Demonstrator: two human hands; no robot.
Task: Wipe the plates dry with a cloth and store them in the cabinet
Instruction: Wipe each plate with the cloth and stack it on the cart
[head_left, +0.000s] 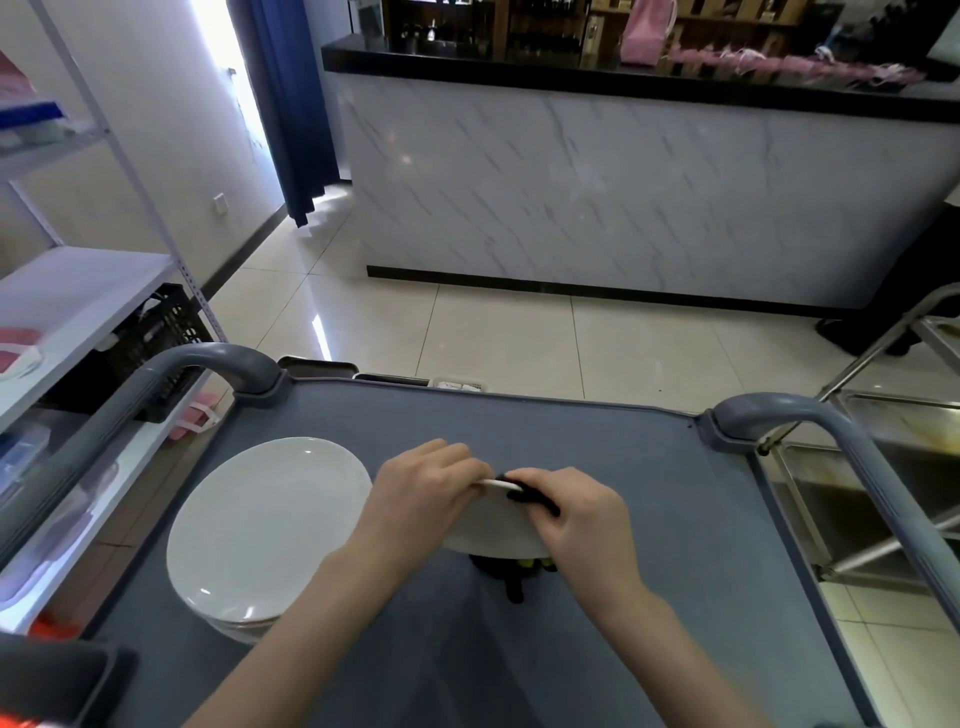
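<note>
A white plate (493, 530) is held tilted above the grey cart top (649, 519), its underside facing me. My left hand (421, 493) grips its upper left rim. My right hand (576, 519) grips a dark cloth (530, 496) and presses it over the plate's upper right rim; more of the cloth hangs below the plate (511, 577). A stack of white plates (265, 525) sits on the cart to the left of my hands.
The cart has grey handle bars at left (156, 384) and right (852, 452). A white shelf rack (78, 291) with a black crate (150, 338) stands left. A steel trolley (893, 499) stands right. A marble-front counter (649, 197) lies ahead across tiled floor.
</note>
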